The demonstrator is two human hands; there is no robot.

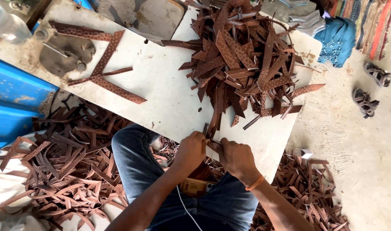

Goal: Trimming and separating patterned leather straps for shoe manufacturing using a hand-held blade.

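Here, left to right:
Floor scraps (63, 171): brown offcuts dropped beside your knee.
Left hand (190, 150): closed, pinching the strap (213, 124) end, likely to steady it.
Strap: brown, dotted, narrow; trails from the counter (170, 98) edge.
Right hand (237, 157): closed on the same end.
Strap pile (246, 60): heaped within your reach.

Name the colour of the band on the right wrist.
Orange band, clearest in the head view.
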